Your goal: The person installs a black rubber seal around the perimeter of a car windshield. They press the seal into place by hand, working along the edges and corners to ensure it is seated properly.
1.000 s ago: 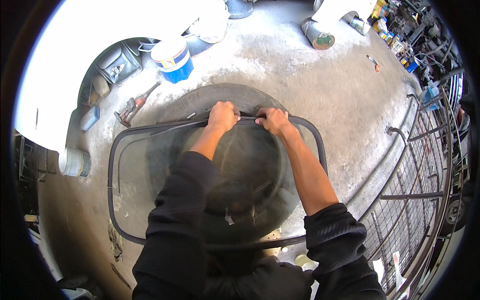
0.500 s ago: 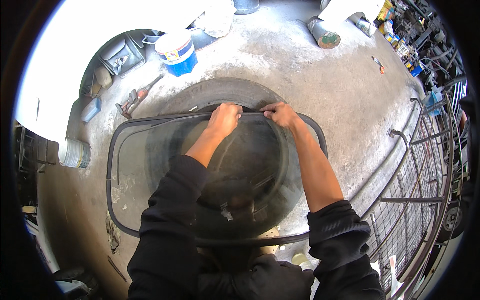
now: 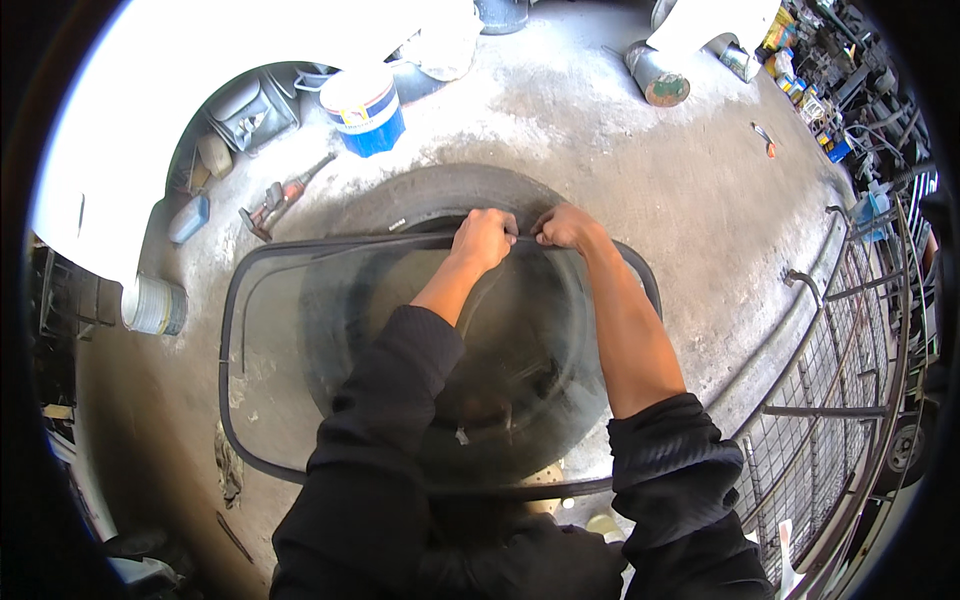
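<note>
A vehicle window glass (image 3: 275,320), edged all round with a black rubber seal (image 3: 224,350), lies across a tyre (image 3: 440,187). At the far edge, right of its middle, my left hand (image 3: 484,240) is closed on the seal, fingers curled over it. Just to its right, my right hand (image 3: 570,228) pinches the same stretch of seal. Only a small gap separates the two hands. My fingertips are partly hidden, and my sleeves cover part of the near edge. Through the glass the tyre's dark ring shows.
A blue and white bucket (image 3: 365,115) and a red-and-dark power tool (image 3: 285,196) stand or lie beyond the glass at left. A white body panel (image 3: 200,60) overhangs the upper left. At right leans a metal grid rack (image 3: 830,400). A metal can (image 3: 660,78) lies farther off.
My left hand has slid right along the seal, closer to my right hand. The right hand's fingers, stretched more before, are now curled in. The view has shifted slightly.
</note>
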### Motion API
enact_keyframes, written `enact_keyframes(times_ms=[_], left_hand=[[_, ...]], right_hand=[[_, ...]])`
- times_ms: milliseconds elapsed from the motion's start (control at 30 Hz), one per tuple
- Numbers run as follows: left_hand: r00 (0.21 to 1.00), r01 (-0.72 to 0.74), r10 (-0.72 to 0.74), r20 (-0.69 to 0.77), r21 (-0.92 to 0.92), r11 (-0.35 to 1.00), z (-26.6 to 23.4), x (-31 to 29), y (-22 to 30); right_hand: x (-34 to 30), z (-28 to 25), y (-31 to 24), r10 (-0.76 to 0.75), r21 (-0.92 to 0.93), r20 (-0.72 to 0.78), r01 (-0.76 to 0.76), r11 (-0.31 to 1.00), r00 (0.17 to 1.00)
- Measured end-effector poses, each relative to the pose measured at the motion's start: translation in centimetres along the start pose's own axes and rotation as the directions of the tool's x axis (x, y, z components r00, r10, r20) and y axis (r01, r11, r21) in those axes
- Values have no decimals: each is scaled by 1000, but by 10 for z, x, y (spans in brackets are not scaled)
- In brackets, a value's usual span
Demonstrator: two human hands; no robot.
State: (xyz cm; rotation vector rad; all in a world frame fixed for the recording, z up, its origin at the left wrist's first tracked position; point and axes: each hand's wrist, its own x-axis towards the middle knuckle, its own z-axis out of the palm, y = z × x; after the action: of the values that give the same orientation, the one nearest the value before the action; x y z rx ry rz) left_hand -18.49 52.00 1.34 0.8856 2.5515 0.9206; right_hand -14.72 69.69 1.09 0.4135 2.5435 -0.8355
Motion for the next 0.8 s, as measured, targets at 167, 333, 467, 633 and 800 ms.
enact_keyframes(times_ms=[167,333,467,633,800], left_hand=[[1000,12,-12,12,-34,999,0,6,-6],[999,29,-29,-31,-2,1000,-1,3,-1],[999,14,-15,43,12,1000,-5,0,-2],[967,-121,23,254,374,920,-48,-9,-22],[983,80,-119,140,258,963,-58,-21,-37]], right_hand=[[-9,-3,-1,-16,130,49,10,991,999],[-6,0,-5,32,39,31,-34,999,999],[-1,-1,-1,-13,-20,56,14,1000,998],[-9,-5,-13,2,-19,75,-1,1000,997],[-1,6,-12,-36,-56,53,39,998,998]])
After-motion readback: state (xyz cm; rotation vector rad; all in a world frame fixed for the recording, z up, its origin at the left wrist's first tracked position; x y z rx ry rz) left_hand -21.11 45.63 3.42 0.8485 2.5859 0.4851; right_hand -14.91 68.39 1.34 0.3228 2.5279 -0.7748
